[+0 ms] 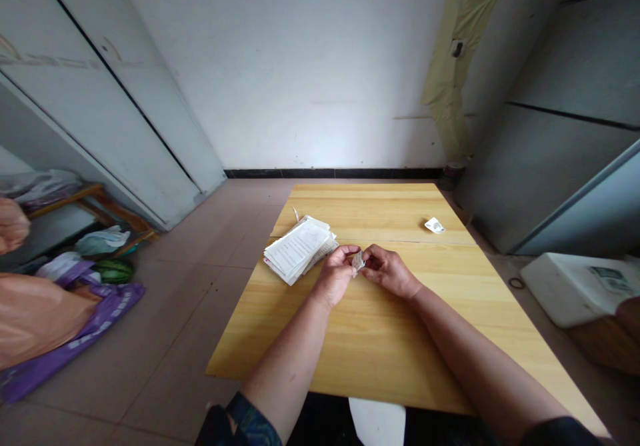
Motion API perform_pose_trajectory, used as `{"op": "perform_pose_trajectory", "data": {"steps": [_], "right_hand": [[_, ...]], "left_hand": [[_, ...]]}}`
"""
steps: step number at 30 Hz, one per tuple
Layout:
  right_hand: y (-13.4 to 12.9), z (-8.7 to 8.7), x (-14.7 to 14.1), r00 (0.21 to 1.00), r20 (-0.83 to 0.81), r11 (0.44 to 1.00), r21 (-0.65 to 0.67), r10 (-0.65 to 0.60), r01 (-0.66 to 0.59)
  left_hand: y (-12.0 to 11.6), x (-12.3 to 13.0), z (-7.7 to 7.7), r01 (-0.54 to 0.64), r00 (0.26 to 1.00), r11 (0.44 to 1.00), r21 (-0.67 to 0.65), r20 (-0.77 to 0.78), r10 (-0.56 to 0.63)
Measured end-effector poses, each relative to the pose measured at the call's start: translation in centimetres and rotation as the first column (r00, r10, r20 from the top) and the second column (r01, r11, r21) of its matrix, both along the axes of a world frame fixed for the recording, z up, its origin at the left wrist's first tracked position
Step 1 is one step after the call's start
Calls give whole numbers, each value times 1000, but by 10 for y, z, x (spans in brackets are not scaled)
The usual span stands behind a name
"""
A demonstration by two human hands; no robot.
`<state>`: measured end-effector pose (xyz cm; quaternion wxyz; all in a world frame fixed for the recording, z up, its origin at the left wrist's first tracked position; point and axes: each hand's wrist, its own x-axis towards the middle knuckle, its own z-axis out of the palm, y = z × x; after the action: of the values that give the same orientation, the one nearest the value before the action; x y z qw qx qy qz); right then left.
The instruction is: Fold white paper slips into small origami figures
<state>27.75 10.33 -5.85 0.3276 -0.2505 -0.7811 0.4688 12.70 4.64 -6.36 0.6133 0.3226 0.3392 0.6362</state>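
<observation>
Over the middle of the wooden table [370,326], a small whitish printed piece of paper [358,261] is pinched between my two hands. My left hand [335,276] has its fingers closed on the paper's left side, and my right hand [390,271] grips its right side with thumb and fingers. Just left of my left hand lies an uneven stack of printed sheets [300,247]. A small white item with a dark mark [435,225] rests near the table's far right part.
A white wall stands beyond the table, with a grey cabinet [560,99] at the right. A white box [575,289] is on the right-hand floor. Left are a purple bag [100,329], a watermelon [114,271] and a wooden rack [103,206].
</observation>
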Motion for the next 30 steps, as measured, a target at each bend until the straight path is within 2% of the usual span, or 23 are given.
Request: {"op": "perform_pose_trajectory", "data": {"steps": [7, 12, 14, 18, 23, 25, 28, 30], "right_hand": [[3, 2, 2, 998, -38, 998, 1, -58, 58], [1, 3, 0, 991, -133, 987, -161, -32, 11], [0, 3, -1, 989, -139, 985, -172, -41, 16], [-2, 4, -3, 993, -89, 990, -127, -80, 68], [-5, 10, -1, 989, 19, 987, 75, -144, 142], [-5, 11, 0, 988, 22, 981, 125, -155, 151], [-5, 10, 1, 988, 26, 980, 132, -151, 147], [-4, 8, 0, 989, 7, 986, 73, -150, 149]], "left_hand": [[0, 1, -2, -83, 993, 996, -21, -87, 81], [0, 3, -4, -73, 980, 996, -42, -188, 64], [0, 4, -4, -61, 977, 998, -24, -207, 55], [1, 6, -2, -111, 978, 994, -23, -180, 105], [1, 7, -1, -201, 959, 978, -46, -211, 188], [1, 6, -2, -201, 955, 978, -52, -233, 184], [1, 4, -5, -157, 953, 987, -25, -265, 145], [1, 3, -6, -170, 945, 985, -10, -285, 160]]}}
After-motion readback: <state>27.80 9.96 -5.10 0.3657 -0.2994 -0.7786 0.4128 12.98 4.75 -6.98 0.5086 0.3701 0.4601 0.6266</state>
